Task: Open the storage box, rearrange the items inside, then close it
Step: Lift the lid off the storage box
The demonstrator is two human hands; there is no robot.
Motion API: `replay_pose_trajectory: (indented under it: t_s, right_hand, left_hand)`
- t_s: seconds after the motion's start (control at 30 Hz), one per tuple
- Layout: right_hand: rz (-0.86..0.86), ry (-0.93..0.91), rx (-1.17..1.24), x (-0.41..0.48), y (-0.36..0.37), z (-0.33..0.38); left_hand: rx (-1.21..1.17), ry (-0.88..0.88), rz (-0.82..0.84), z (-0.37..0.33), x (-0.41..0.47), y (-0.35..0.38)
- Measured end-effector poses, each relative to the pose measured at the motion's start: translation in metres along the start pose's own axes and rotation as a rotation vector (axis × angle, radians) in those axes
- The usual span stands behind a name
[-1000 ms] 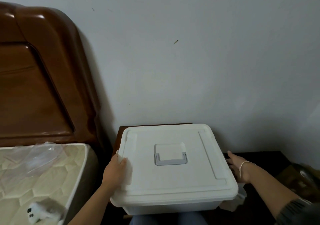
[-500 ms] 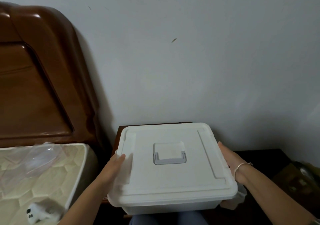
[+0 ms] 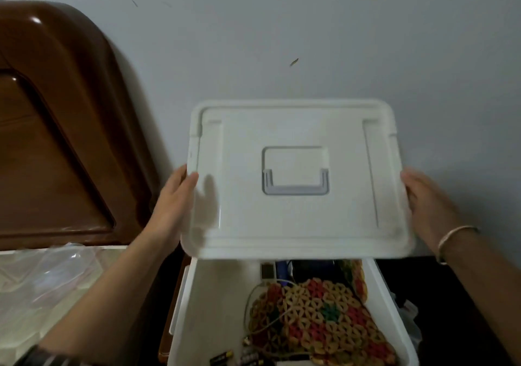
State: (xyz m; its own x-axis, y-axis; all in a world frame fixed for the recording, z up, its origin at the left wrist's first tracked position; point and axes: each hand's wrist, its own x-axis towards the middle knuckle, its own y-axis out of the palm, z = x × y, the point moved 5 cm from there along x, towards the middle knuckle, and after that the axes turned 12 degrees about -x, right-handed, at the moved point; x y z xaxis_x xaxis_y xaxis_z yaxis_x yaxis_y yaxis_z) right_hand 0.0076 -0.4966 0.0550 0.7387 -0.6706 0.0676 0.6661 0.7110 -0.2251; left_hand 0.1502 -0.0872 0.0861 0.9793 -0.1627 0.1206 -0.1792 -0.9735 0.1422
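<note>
The white lid [image 3: 296,219] with a grey recessed handle [image 3: 295,185] is lifted off and held tilted above the white storage box [image 3: 194,309]. My left hand [image 3: 174,205] grips the lid's left edge, thumb on top. My right hand [image 3: 425,205], with a bangle at the wrist, grips the right edge. Inside the open box lie a colourful woven mat [image 3: 321,315], a thin pale cable [image 3: 253,303], batteries [image 3: 222,357] near the front and dark small items [image 3: 282,269] at the back, partly hidden by the lid.
A brown wooden headboard [image 3: 56,140] stands at left, with a mattress and clear plastic wrap [image 3: 50,275] below it. The grey wall is right behind the box. A dark wooden surface [image 3: 439,281] lies to the right of the box.
Both hands have lifted the lid off the box and raised it towards the wall, exposing the items inside. The view has moved closer.
</note>
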Motion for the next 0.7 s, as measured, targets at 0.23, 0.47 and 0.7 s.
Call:
replay_pose_trajectory:
  t_s: [0.23,0.47,0.7]
  right_hand:
    - [-0.016,-0.188,-0.156,0.08,0.023,0.039]
    - [0.038,-0.146,-0.271,0.131,0.056,-0.034]
    - [0.152,-0.044,-0.293,0.157,0.086,-0.116]
  left_hand:
    - [0.04,-0.04,-0.011,0.024,0.108,0.031]
    - [0.123,-0.17,0.101,0.104,0.142,0.045]
    - [0.19,-0.281,0.184,0.165,0.163,0.038]
